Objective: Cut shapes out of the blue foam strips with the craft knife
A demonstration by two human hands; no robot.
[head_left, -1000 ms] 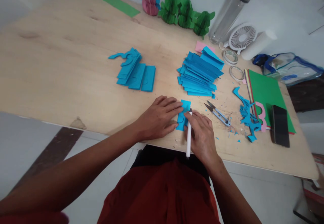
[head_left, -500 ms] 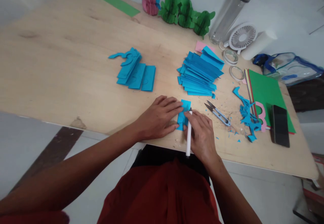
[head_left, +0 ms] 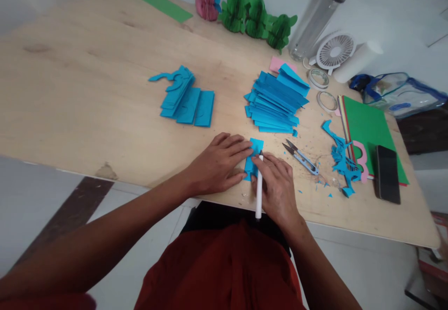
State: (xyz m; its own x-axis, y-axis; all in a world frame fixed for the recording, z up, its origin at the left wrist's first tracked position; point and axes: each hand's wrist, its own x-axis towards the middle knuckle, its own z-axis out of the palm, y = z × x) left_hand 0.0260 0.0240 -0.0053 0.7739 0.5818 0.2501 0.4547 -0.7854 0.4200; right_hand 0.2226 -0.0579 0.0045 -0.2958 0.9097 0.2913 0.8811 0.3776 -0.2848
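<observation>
A small blue paper piece (head_left: 256,146) lies at the table's front edge between my hands, partly covered by them. My left hand (head_left: 222,165) rests flat with its fingers stretched out, the tips touching the paper's left side. In my right hand (head_left: 278,184) is a white marker pen (head_left: 259,188), its dark tip pointing away from me and its other end toward my body. The fingers of this hand also touch the paper's right side. Just beyond is a fanned pile of folded blue paper (head_left: 276,102). Thread snips (head_left: 301,157) with blue handles lie to the right.
Blue cards with drawn outlines (head_left: 189,107) lie left of centre. On the right are blue scraps (head_left: 341,153), a pink paper cutout (head_left: 362,160), a phone (head_left: 387,174) and green sheets (head_left: 367,123). Tape rolls (head_left: 327,101), a fan (head_left: 336,51) and a bottle (head_left: 317,18) stand behind.
My right hand and the marker pen have shifted slightly to the left over the blue paper. The left hand stays in nearly the same place.
</observation>
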